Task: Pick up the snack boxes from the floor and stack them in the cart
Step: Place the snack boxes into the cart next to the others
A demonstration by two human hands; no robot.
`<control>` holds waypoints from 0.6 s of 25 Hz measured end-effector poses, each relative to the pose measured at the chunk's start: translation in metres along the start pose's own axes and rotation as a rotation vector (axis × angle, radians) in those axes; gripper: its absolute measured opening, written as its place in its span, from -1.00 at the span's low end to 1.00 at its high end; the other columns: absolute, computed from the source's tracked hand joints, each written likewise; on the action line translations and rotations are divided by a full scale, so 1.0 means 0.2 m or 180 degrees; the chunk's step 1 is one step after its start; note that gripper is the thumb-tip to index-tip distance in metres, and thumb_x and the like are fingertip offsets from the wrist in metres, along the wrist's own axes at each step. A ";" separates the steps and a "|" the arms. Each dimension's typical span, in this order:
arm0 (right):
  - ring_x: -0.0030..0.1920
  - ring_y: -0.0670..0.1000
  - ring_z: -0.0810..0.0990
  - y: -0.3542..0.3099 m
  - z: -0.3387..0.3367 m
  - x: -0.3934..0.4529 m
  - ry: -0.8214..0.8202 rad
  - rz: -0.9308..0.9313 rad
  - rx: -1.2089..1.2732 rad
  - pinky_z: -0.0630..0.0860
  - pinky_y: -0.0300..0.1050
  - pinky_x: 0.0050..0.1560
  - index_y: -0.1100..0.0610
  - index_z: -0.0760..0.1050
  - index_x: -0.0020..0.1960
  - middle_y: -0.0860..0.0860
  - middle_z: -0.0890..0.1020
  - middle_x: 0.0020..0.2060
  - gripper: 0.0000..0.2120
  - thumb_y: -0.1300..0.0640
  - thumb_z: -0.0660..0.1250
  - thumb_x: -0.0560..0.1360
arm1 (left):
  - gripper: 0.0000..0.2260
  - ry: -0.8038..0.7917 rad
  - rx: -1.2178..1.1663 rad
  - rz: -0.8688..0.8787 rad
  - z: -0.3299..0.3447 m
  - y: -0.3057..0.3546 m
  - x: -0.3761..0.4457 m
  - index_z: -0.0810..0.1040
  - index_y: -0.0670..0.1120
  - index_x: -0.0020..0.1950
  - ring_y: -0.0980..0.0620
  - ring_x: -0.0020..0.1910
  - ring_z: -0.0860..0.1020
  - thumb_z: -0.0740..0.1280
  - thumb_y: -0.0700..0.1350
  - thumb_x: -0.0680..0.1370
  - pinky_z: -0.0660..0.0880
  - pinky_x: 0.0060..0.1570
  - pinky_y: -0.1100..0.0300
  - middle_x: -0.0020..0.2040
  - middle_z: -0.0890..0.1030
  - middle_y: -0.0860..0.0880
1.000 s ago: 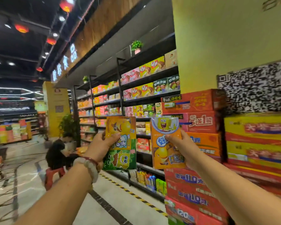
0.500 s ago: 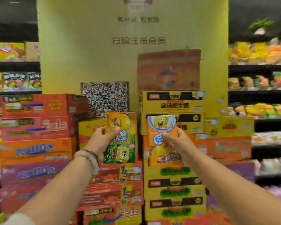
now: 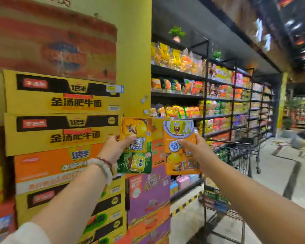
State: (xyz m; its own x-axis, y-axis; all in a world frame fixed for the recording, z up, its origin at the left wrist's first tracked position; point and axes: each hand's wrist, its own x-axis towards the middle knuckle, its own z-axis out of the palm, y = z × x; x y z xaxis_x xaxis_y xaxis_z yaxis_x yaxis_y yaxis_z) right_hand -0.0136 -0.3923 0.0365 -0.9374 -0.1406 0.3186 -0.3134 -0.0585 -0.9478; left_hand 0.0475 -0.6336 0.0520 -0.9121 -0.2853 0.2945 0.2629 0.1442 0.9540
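Note:
My left hand [image 3: 115, 148] grips a snack box [image 3: 136, 145] with an orange top half and a green lower half, held upright at arm's length. Beside it, my right hand [image 3: 197, 152] grips an orange snack box [image 3: 179, 147] with a cartoon sponge figure on its top, thumb across its front. The two boxes are side by side and a little apart. A black wire shopping cart [image 3: 231, 155] stands just right of and behind my right hand; its inside is mostly hidden by my arm.
A tall stack of yellow, orange and purple cartons [image 3: 62, 134] rises against a yellow pillar [image 3: 136, 59] on the left. Black shelves [image 3: 218, 99] full of snack bags run down the right. A pale tiled aisle [image 3: 280, 173] stretches beyond the cart.
My view has swung to the right: the carton stack moved to the left and the snack shelves and cart came into sight. Both hands still hold their boxes in front of me.

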 end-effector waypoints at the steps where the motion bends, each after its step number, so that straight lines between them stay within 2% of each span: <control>1: 0.14 0.12 0.59 0.03 -0.06 0.07 0.0103 -0.0003 0.0002 0.52 0.24 0.16 -0.05 0.40 0.27 0.03 0.57 0.19 -0.54 0.00 0.45 0.43 | -0.26 -0.0132 0.0009 -0.0038 0.08 -0.04 0.12 0.19 -0.14 0.46 -0.08 0.36 0.33 0.36 0.16 0.42 0.23 0.32 0.00 0.35 0.37 -0.06; 3: 0.13 0.17 0.60 0.09 -0.18 0.19 0.0265 0.0015 0.0053 0.53 0.28 0.13 -0.07 0.40 0.25 0.05 0.58 0.20 -0.48 -0.05 0.50 0.36 | -0.26 -0.0390 -0.0006 -0.0062 0.25 -0.11 0.33 0.19 -0.14 0.46 -0.10 0.37 0.32 0.36 0.17 0.42 0.23 0.33 -0.02 0.41 0.34 -0.10; 5: 0.09 0.19 0.63 0.14 -0.31 0.32 0.0559 0.0042 0.0026 0.54 0.31 0.08 -0.05 0.37 0.32 0.07 0.60 0.19 -0.35 -0.08 0.53 0.31 | -0.37 -0.0669 -0.0066 -0.0046 0.43 -0.17 0.55 0.25 -0.13 0.43 -0.08 0.31 0.37 0.35 0.11 0.47 0.27 0.26 0.04 0.37 0.39 -0.08; 8: -0.01 0.21 0.67 0.23 -0.51 0.46 0.0988 0.0022 0.0014 0.58 0.29 0.01 0.04 0.39 0.29 0.13 0.65 0.09 -0.55 0.08 0.44 0.45 | -0.61 -0.1046 -0.0208 -0.0014 0.70 -0.24 0.80 0.38 -0.12 0.24 0.03 0.05 0.44 0.35 0.03 0.50 0.33 0.02 0.23 0.11 0.49 0.02; 10: -0.02 0.22 0.67 0.28 -0.65 0.54 0.1217 0.0078 -0.0087 0.59 0.26 -0.01 0.09 0.41 0.28 0.15 0.65 0.07 -0.59 0.12 0.41 0.47 | -0.58 -0.1270 -0.0458 -0.0140 0.91 -0.31 0.96 0.37 -0.15 0.28 0.05 -0.11 0.51 0.35 -0.01 0.50 0.48 -0.27 0.33 0.02 0.52 0.00; 11: -0.02 0.22 0.67 0.31 -0.72 0.57 0.1296 0.0078 -0.0124 0.60 0.24 -0.02 0.10 0.41 0.28 0.16 0.65 0.07 -0.59 0.13 0.41 0.48 | -0.54 -0.1397 -0.0506 -0.0232 1.00 -0.34 1.01 0.36 -0.16 0.31 0.05 -0.13 0.54 0.37 -0.01 0.48 0.49 -0.37 0.30 0.04 0.56 -0.03; 15: -0.05 0.22 0.68 0.49 -1.03 0.79 0.1614 0.0136 -0.0156 0.63 0.19 -0.09 0.13 0.41 0.29 0.18 0.66 0.05 -0.59 0.14 0.41 0.48 | -0.60 -0.1760 -0.0630 -0.0461 1.39 -0.55 1.26 0.38 -0.12 0.26 0.06 -0.20 0.59 0.37 -0.01 0.49 0.47 -0.41 0.25 -0.07 0.59 -0.02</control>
State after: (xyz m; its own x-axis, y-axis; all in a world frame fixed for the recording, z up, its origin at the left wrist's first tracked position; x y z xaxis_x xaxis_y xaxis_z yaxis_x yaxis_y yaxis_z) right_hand -0.2236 -0.2161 -0.0077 -0.9016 0.3560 0.2459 -0.2686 -0.0151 -0.9631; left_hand -0.2989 -0.4572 0.0058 -0.9573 0.2536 0.1385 0.1291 -0.0537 0.9902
